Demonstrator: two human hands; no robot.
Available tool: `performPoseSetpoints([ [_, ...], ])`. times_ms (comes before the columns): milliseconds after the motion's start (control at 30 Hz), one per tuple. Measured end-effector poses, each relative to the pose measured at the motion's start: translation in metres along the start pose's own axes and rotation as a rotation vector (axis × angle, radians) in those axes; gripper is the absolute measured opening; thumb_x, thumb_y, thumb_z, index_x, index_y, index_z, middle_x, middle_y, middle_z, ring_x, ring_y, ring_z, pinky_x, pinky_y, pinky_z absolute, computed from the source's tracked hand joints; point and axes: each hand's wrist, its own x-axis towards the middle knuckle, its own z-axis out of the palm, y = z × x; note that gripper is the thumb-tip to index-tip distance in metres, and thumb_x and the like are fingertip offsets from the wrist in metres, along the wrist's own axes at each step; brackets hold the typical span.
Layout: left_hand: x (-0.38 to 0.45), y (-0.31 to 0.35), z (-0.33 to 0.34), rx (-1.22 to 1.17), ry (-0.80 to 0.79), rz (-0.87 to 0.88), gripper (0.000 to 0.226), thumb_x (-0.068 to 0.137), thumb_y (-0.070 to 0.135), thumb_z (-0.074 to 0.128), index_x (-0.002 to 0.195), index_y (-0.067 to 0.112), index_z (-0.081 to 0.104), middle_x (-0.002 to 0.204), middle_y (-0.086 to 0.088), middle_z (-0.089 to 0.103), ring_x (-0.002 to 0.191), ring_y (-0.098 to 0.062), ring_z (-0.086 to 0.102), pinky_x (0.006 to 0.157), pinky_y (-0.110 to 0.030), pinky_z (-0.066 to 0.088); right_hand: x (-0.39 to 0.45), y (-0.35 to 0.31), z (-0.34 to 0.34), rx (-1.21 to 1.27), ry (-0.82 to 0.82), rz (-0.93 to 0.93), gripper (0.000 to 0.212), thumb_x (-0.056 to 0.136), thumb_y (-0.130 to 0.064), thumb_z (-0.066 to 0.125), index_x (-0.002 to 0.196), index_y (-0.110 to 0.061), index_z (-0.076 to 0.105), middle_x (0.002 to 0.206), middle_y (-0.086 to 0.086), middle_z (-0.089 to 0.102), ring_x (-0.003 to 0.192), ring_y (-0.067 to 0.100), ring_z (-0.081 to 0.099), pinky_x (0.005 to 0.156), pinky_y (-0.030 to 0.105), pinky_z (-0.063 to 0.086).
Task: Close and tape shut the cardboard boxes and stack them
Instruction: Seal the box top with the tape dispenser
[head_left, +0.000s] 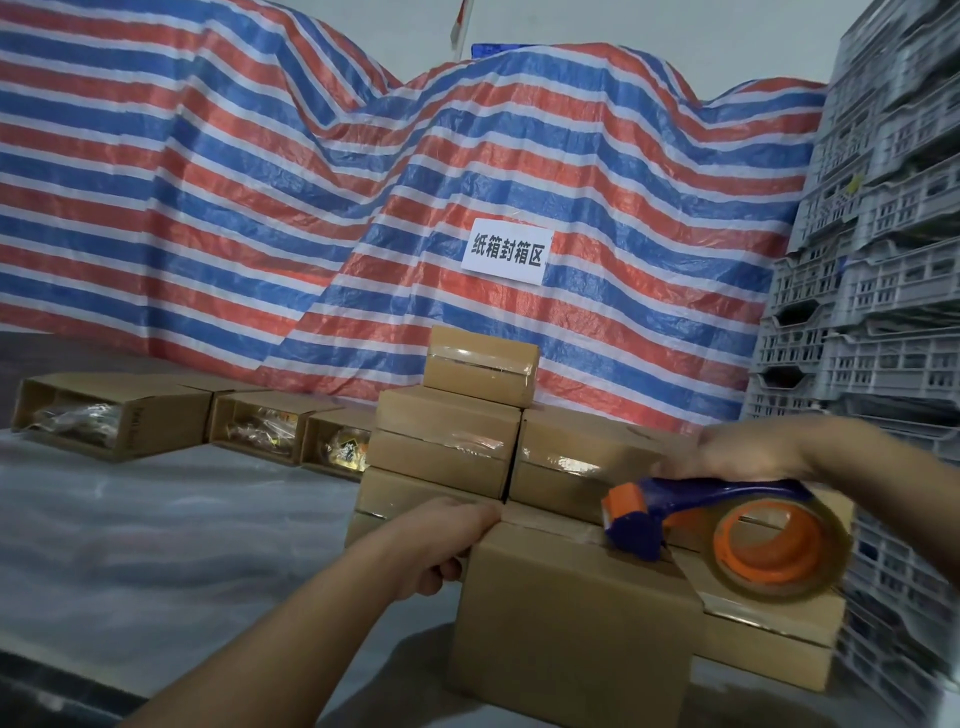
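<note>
We can read only 1 text with certainty: a white paper sign fastened to the red, white and blue striped tarpaulin, at about 12 o'clock from the stack of taped cardboard boxes. It carries 5 black Chinese characters in 1 row: 纸箱封箱区. At about 9 o'clock from that stack, the dark side panel of an open cardboard box bears a short line of small print running vertically, but it is too blurred for us to read. In another open box, nearer the stack, we see a yellow and black diamond label, perhaps a warning mark, whose marking we cannot make out.
</note>
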Motion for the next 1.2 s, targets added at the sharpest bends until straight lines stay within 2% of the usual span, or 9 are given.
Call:
performPoseSetpoints([
  [167,-0.001,0.013,-0.004,0.284,0.162,0.05,0.032,0.092,0.05,0.057,0.095,0.018,0.059,0.077,0.004,0.053,0.06,-0.008,0.045,0.048,-0.019,0.033,0.006,-0.009,0.002,-0.093,0.028,0.029,0.049,0.091,-0.069,0.051,0.081,-0.024,0.069,0.059,-0.011,0.069,0.06,0.006,0.065,0.068,0.026,0.049],
  [300,-0.009,0.028,0.009,0.625,0.42,0.448,0.022,0.094,0.046,0.056,0.101,0.025,0.056,0.091,0.006,0.059,0.082,-0.01,0.058,0.074,-0.031,0.053,0.013,-0.009,0.0,-0.077,0.001,0.057,0.048,0.088,-0.07,0.053,0.084,-0.025,0.069,0.057,-0.012,0.069,0.051,0.002,0.065,0.066,0.026,0.046],
  [433,-0.022,0.022,0.045,0.999,0.195,0.625,0.056,0.091,0.07,0.033,0.126,0.031,0.051,0.12,0.005,0.059,0.108,-0.014,0.057,0.087,-0.034,0.049,0.018,-0.001,0.004,-0.045,0.0,0.052,0.049,0.088,-0.071,0.052,0.092,-0.025,0.07,0.063,-0.011,0.072,0.06,0.003,0.068,0.067,0.025,0.048],
  [500,-0.02,0.014,0.05,1.211,0.208,0.636,0.075,0.087,0.078,0.025,0.137,0.027,0.045,0.139,0.001,0.051,0.124,-0.019,0.05,0.099,-0.04,0.045,0.017,0.004,0.007,0.007,-0.046,0.041,0.048,0.092,-0.068,0.051,0.097,-0.024,0.068,0.065,-0.01,0.072,0.061,0.005,0.068,0.065,0.023,0.049],
  [700,-0.016,0.009,0.043,1.215,0.228,0.686,0.078,0.083,0.081,0.018,0.133,0.028,0.048,0.134,0.005,0.055,0.118,-0.015,0.053,0.095,-0.038,0.048,0.006,0.031,0.005,0.077,-0.035,-0.042,0.052,0.095,-0.067,0.043,0.092,-0.021,0.067,0.069,-0.005,0.068,0.06,0.008,0.062,0.071,0.025,0.051],
  [833,-0.022,0.01,0.042,1.192,0.232,0.677,0.073,0.085,0.08,0.021,0.13,0.029,0.05,0.128,0.008,0.056,0.111,-0.013,0.054,0.091,-0.035,0.048,-0.009,0.061,0.0,0.126,-0.077,-0.031,0.05,0.094,-0.064,0.044,0.082,-0.021,0.067,0.062,-0.008,0.063,0.054,0.007,0.056,0.062,0.02,0.047],
  [967,-0.028,0.014,0.044,1.183,0.189,0.652,0.073,0.087,0.078,0.023,0.138,0.03,0.044,0.136,0.008,0.052,0.118,-0.013,0.052,0.099,-0.038,0.046,-0.008,0.076,0.018,0.071,-0.077,0.029,0.052,0.095,-0.066,0.043,0.089,-0.022,0.07,0.07,-0.007,0.069,0.062,0.007,0.064,0.074,0.025,0.051],
  [1133,-0.026,0.033,0.059,1.274,0.138,0.585,0.094,0.08,0.086,0.024,0.152,0.027,0.018,0.138,0.002,0.052,0.118,-0.017,0.053,0.091,-0.035,0.045,-0.009,0.079,0.026,0.172,-0.056,-0.021,0.047,0.098,-0.06,0.043,0.095,-0.021,0.069,0.072,-0.008,0.069,0.063,0.003,0.063,0.069,0.019,0.051],
  [1200,-0.023,0.044,0.079,1.273,0.103,0.592,0.095,0.078,0.088,0.024,0.15,0.025,0.025,0.146,-0.002,0.045,0.128,-0.021,0.046,0.097,-0.039,0.041,-0.009,0.08,0.028,0.169,-0.031,-0.014,0.05,0.096,-0.063,0.046,0.098,-0.02,0.071,0.079,-0.004,0.071,0.069,0.007,0.065,0.076,0.026,0.051],
])
